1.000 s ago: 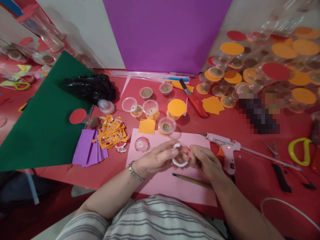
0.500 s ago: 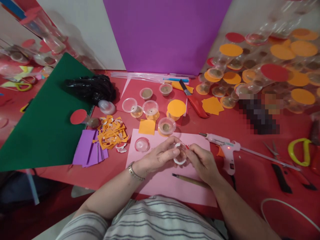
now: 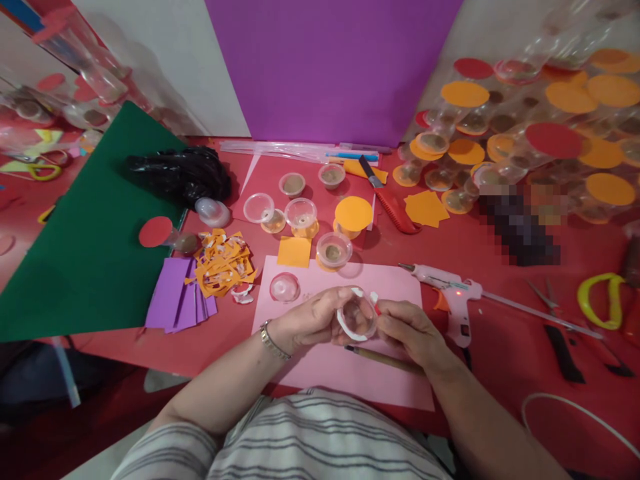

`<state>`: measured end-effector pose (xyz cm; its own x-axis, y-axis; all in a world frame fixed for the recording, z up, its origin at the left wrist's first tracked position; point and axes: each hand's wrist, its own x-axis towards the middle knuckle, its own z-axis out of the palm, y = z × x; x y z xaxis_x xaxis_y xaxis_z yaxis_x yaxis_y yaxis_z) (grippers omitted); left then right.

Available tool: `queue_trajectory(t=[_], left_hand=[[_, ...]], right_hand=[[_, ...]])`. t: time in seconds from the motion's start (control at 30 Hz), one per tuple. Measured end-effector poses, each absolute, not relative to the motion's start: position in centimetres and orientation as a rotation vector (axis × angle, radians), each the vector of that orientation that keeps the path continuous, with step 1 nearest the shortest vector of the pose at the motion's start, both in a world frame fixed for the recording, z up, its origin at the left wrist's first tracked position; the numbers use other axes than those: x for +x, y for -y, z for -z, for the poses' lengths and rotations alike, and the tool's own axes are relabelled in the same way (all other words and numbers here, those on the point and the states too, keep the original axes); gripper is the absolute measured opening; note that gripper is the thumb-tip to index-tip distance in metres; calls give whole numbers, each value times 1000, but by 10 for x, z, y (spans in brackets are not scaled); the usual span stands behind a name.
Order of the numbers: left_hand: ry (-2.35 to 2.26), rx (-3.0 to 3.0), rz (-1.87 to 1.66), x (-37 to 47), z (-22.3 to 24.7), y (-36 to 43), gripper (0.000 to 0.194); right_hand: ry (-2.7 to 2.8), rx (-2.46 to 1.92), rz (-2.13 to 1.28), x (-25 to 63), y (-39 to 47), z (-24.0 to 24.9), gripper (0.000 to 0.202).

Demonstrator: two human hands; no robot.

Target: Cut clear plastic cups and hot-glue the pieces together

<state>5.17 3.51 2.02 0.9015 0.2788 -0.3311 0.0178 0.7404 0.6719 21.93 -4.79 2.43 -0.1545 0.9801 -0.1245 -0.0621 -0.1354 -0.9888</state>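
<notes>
Both hands on a clear plastic cup [image 3: 357,319], over the pink sheet [image 3: 395,280], near side of the desk [image 3: 505,360].
Left hand [image 3: 319,318]: fingers [image 3: 340,299] curled round the cup's left side, closed on it, white band along the rim. Right hand [image 3: 409,328]: fingers [image 3: 387,308] pinched at the cup's right edge on a red-and-white strip [image 3: 375,303]; exact contact with the cup hard to see. Wooden-handled tool [image 3: 387,360] on the sheet, just nearer. Red-rimmed clear piece [image 3: 285,287] at the sheet's far left. Glue gun [image 3: 450,285] to the right, red light on. Orange scraps [image 3: 223,267] left.
</notes>
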Motion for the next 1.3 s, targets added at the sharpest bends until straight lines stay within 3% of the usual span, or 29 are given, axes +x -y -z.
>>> queue_trajectory(t=[0.37,0.53,0.67,0.9,1.3], left_hand=[[-410,952,-406,50,-32,-41,72],[-565,1259,-361,49,-41,-41,43],[-619,1359,-328,48,-42,-40,40],[-554,1234,-329,51,-41,-38,41],[-379,858,-279,53,-32,-39,52]], right_hand=[[1059,-1486,-1229,215,51,-11,41],[1277,-1567,-1001,213,45,-18,41],[1312,-1654,-867,211,43,-16,41],[1328,-1647,-909,215,44,-17,41],[1184,-1424,-1338,220,52,-12,47]])
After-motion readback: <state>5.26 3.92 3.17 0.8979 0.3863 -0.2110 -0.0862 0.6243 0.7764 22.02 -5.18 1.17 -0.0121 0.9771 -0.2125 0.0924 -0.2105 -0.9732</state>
